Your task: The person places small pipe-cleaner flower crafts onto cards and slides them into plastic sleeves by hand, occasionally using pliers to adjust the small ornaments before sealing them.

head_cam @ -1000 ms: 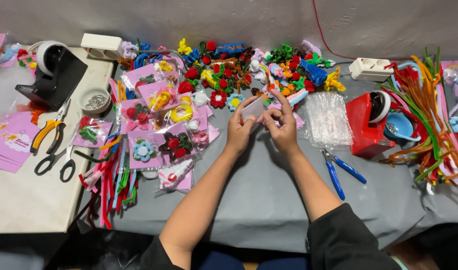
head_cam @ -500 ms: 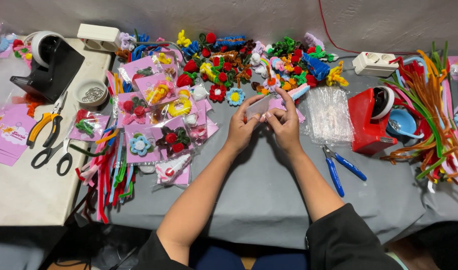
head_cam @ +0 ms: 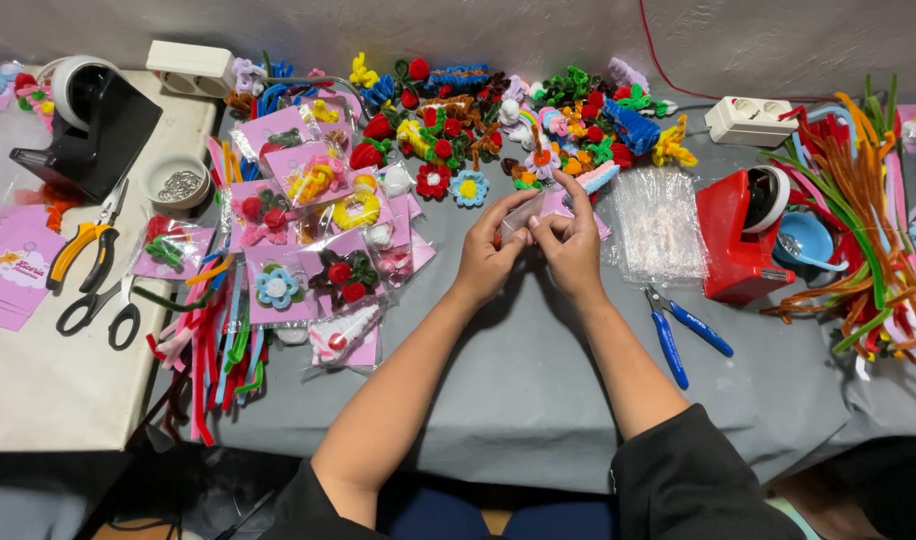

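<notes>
left hand (head_cam: 485, 262) + right hand (head_cam: 572, 250): fingers pinching shut on flat pink card (head_cam: 540, 208) | card being held above grey cloth tabletop (head_cam: 518, 380), beside crinkly clear bags (head_cam: 660, 224) | fuzzy flowers (head_cam: 448, 150) behind

Pink card (head_cam: 541, 208); red tape dispenser (head_cam: 736, 245); blue pliers (head_cam: 684, 333).

A small handicraft workbench, likely a home craft business: a grey cloth-covered table (head_cam: 518, 400) is crowded with colourful pipe-cleaner flowers (head_cam: 448, 150), loose bundles of fuzzy craft stems (head_cam: 858, 190), finished pieces sealed on pink backing cards in clear bags (head_cam: 308, 180), a stack of empty clear plastic bags (head_cam: 660, 222), 2 tape dispensers, red (head_cam: 740, 235) and black (head_cam: 88, 125), blue-handled pliers (head_cam: 683, 335) and black scissors (head_cam: 103, 310)
</notes>
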